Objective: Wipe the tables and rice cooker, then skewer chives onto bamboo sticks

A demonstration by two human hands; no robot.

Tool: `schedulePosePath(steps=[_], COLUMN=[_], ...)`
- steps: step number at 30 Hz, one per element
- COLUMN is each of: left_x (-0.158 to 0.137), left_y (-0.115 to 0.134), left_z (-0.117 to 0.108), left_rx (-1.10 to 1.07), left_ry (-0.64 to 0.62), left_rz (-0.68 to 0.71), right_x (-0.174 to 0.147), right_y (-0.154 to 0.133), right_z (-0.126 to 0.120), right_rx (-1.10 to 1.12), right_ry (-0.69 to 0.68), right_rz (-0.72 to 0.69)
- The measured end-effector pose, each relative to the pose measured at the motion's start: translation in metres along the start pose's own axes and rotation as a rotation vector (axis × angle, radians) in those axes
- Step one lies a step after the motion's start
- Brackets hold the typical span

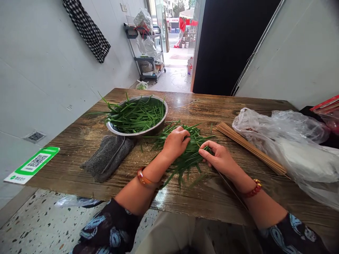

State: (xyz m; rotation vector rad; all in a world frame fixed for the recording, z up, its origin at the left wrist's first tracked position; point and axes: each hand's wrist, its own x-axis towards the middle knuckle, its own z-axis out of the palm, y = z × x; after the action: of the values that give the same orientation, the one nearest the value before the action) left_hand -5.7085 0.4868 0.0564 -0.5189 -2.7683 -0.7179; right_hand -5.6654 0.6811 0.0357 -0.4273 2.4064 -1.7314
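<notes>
A loose pile of green garlic chives [189, 158] lies on the wooden table in front of me. My left hand [177, 141] rests on the pile's left side, fingers curled in on some of the leaves. To the right, my right hand [218, 158] pinches a thin bamboo skewer between thumb and fingers. Its tip points at the chives and its shaft runs back under my right wrist. Behind the pile, to the left, stands an oval metal bowl [166, 114] heaped with cut chives [137, 114], some hanging over the rim.
A bundle of bamboo skewers [250, 148] and clear plastic bags [286, 141] lie on the right. A dark grey mesh cloth [107, 158] is left of my arm, near a green QR-code card [35, 164]. Beyond the table [212, 106], a cart [147, 58] stands by the doorway.
</notes>
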Motion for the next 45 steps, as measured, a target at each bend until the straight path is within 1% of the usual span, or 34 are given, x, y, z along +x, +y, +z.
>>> schedulePosePath(steps=[6,10,14,16,18,21,24,28,31,37,42,45], left_x=[-0.001,-0.001,0.0,0.0,-0.001,-0.003,-0.005,-0.004,-0.002,0.0,0.0,-0.002], left_y=[0.006,0.005,0.001,0.001,0.002,0.005,0.006,0.007,0.006,0.004,0.007,0.011], left_z=[-0.002,-0.001,-0.002,-0.004,-0.005,-0.005,-0.003,0.0,0.001,0.005,0.002,-0.001], left_rx=[-0.132,-0.139,-0.122,-0.086,-0.028,0.084,0.195,0.223,0.184,0.018,-0.175,-0.252], left_ry=[0.063,0.081,0.238,0.283,0.267,0.167,0.078,0.037,0.041,0.166,0.144,0.125], left_rz=[0.016,0.023,0.04,0.072,0.115,0.147,0.093,0.019,0.028,0.087,0.078,0.071], right_x=[0.002,0.002,0.002,0.002,0.002,0.001,-0.001,-0.001,0.0,0.0,0.0,0.0], right_y=[0.001,0.001,0.002,0.003,0.003,0.003,0.001,0.001,0.002,-0.001,-0.001,-0.001], right_z=[-0.001,-0.002,-0.002,-0.002,-0.002,-0.002,-0.002,-0.001,-0.001,-0.001,-0.002,-0.002], right_rx=[-0.016,0.012,0.007,0.001,0.002,0.002,-0.02,-0.068,-0.063,-0.028,0.018,0.043], right_ry=[0.094,0.129,0.145,0.144,0.137,0.131,0.13,0.126,0.126,0.138,0.178,0.185], right_rz=[-0.027,-0.016,-0.018,-0.021,-0.015,-0.002,-0.011,-0.025,-0.025,-0.021,-0.024,-0.04])
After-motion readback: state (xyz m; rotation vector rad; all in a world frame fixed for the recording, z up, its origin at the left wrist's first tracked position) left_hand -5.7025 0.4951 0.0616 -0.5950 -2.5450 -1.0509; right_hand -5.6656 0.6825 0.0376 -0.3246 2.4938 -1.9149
